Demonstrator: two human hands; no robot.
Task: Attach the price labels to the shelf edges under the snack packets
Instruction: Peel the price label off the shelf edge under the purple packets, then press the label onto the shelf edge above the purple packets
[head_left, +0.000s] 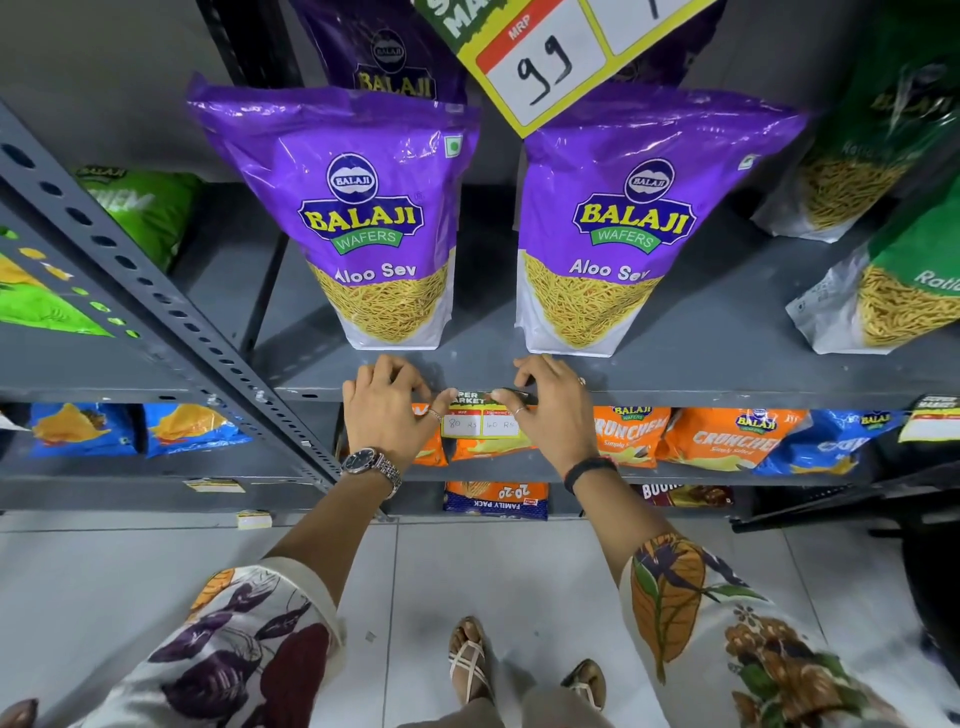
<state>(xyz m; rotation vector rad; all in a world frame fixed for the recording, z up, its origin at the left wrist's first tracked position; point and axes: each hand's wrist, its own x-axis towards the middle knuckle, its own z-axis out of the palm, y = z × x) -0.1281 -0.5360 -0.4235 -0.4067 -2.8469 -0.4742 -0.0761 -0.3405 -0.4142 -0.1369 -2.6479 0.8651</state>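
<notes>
A: Quick look at the person here. What's on the left hand (387, 410)?

B: A slim ring on one finger, and a silver metal-link wristwatch (371, 464) with a dark round dial on the wrist.

A: And the right hand (556, 410)?

B: Rings there too, one at a knuckle and one on a finger, plus a dark band (589, 472) round the wrist with a touch of red and pink thread.

A: Sleeves?

B: Wide, loose, cream. The left sleeve (249, 639) carries purple and maroon leaves with an orange patch; the right sleeve (727, 629) has an orange leaf, green stems and brown flowers.

A: Footwear?

B: Open sandals (470, 662) with pale crossed straps.
</notes>
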